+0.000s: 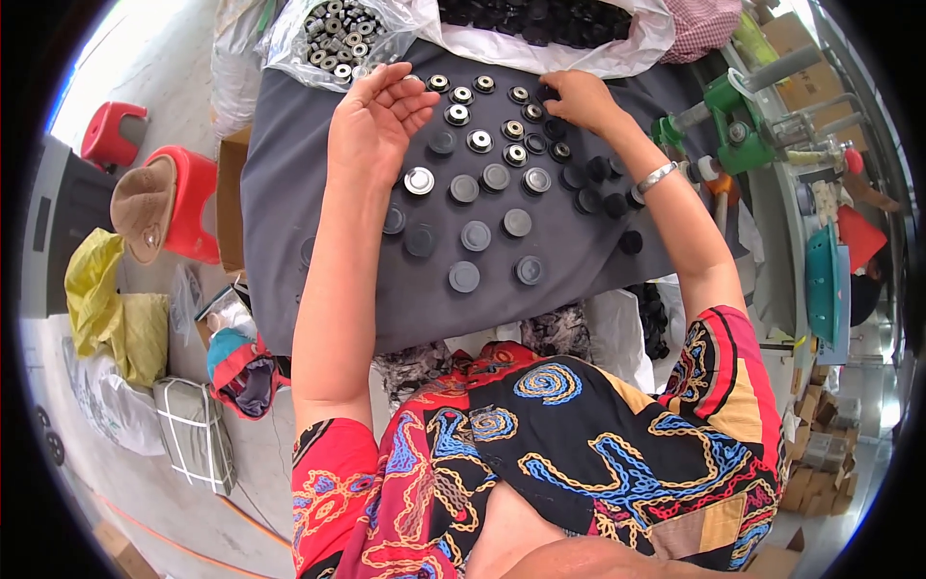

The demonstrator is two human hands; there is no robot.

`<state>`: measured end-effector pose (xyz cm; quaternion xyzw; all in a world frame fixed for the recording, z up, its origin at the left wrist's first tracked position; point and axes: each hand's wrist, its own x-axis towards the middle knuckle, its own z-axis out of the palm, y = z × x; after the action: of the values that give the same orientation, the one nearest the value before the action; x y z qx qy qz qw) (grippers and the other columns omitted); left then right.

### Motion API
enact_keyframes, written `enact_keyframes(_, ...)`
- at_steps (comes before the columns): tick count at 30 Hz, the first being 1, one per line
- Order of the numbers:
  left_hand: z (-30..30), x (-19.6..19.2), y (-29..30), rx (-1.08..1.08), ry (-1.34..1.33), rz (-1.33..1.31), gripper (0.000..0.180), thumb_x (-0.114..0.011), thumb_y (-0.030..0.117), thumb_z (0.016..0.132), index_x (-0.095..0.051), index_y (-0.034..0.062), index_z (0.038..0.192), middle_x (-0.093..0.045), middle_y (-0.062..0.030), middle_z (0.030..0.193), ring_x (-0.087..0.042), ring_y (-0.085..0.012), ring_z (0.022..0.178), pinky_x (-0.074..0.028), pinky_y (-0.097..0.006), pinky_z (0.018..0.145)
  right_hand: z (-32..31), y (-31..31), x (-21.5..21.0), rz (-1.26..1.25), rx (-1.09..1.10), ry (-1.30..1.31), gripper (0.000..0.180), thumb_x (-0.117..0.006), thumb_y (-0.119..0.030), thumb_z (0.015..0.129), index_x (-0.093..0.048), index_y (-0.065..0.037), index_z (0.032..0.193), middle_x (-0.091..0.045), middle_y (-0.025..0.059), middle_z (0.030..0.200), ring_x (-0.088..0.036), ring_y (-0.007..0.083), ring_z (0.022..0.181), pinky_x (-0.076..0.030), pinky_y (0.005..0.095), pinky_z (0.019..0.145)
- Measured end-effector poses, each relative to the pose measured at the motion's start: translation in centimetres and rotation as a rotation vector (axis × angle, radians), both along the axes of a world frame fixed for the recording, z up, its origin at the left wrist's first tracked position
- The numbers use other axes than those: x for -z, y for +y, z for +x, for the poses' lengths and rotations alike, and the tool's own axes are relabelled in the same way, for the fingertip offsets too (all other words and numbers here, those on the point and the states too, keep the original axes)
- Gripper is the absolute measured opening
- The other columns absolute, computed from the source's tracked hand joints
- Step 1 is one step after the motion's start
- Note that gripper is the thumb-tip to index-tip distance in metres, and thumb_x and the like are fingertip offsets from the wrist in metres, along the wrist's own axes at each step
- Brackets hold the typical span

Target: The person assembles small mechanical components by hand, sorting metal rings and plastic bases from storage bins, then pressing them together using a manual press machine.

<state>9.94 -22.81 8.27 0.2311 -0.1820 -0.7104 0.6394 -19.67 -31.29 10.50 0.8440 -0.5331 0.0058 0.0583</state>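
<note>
Shirt (579, 434): red and black, swirled with coloured cord, along the lower edge.
Cloth (386, 299): dark grey, spread under the work, near edge by the shirt.
Caps (476, 235): round, grey-black, flat on the cloth in loose rows, mostly apart.
Black pieces (614, 205): small, scattered right of the rows, toward the bracelet (658, 176); some touching.
Metal rings (480, 141): silvery, seated on caps in the farther rows, between the two hands.
Left hand (374, 116): raised at the rows' left side, palm turned inward, fingers loosely curled, grip fairly wide; near the farthest rings.
Right hand (582, 99): back of hand up, at the rows' far right end; fingertips bunched narrow at a dark piece. Cannot tell whether they pinch it.
Green tool (738, 121): bulky, with metal bars, right of the cloth.
Stools (198, 217): two, red, on the floor at left; a brown hat (143, 207) against the nearer one.
Clear bag (289, 43): just beyond the left hand, heaped with metal parts.
White bag (579, 63): beyond the right hand, filled with black parts.
</note>
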Motion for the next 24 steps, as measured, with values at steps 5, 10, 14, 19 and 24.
enact_keyframes(5, 0.2, 0.1, -0.1, -0.001, -0.021, -0.002, 0.027, -0.048, 0.022, 0.093, -0.059, -0.0014, 0.101, -0.064, -0.0124, 0.084, -0.064, -0.0283, 0.081, -0.051, -0.036, 0.072, -0.8, -1.3, -1.1, -0.038, -0.051, -0.024, 0.036, -0.065, -0.021, 0.071, -0.066, -0.003, 0.102, -0.066, 0.0181, 0.095, -0.063, 0.0329, 0.088, -0.050, 0.0391, 0.077)
enact_keyframes(10, 0.1, 0.1, 0.1, -0.006, -0.009, -0.005, 0.027, -0.048, 0.021, 0.093, -0.059, -0.0021, 0.101, -0.064, -0.0125, 0.084, -0.064, -0.0281, 0.081, -0.051, -0.036, 0.072, -3.3, -0.3, -2.9, 0.175, 0.077, -0.262, 0.033, -0.068, -0.017, 0.068, -0.067, -0.001, 0.097, -0.066, 0.0141, 0.077, -0.064, 0.0277, 0.074, -0.050, 0.0354, 0.069)
enact_keyframes(14, 0.0, 0.0, 0.1, 0.001, -0.025, -0.025, 0.027, -0.049, 0.021, 0.092, -0.059, -0.0026, 0.102, -0.064, -0.0126, 0.084, -0.064, -0.0282, 0.082, -0.051, -0.036, 0.072, -3.7, 1.1, -1.9, 0.215, 0.075, -0.256, 0.035, -0.068, -0.015, 0.070, -0.065, 0.000, 0.102, -0.067, 0.0137, 0.084, -0.064, 0.0245, 0.079, -0.049, 0.0326, 0.073)
enact_keyframes(19, 0.1, 0.3, 0.0, -0.009, -0.029, -0.012, 0.028, -0.051, 0.022, 0.092, -0.059, -0.0027, 0.102, -0.064, -0.0129, 0.084, -0.064, -0.0283, 0.082, -0.051, -0.036, 0.072, -2.8, 1.5, -1.4, 0.167, 0.086, -0.180, 0.035, -0.068, -0.014, 0.071, -0.066, -0.002, 0.104, -0.067, 0.0158, 0.090, -0.064, 0.0272, 0.085, -0.049, 0.0351, 0.077)
enact_keyframes(24, 0.1, 0.1, 0.1, 0.006, -0.011, -0.038, 0.028, -0.051, 0.021, 0.091, -0.059, -0.0029, 0.102, -0.064, -0.0131, 0.084, -0.064, -0.0282, 0.082, -0.051, -0.036, 0.072, -2.6, 0.9, -1.2, 0.202, 0.212, -0.188, 0.033, -0.068, -0.018, 0.072, -0.067, -0.003, 0.102, -0.067, 0.0172, 0.090, -0.064, 0.0317, 0.087, -0.049, 0.0391, 0.080)
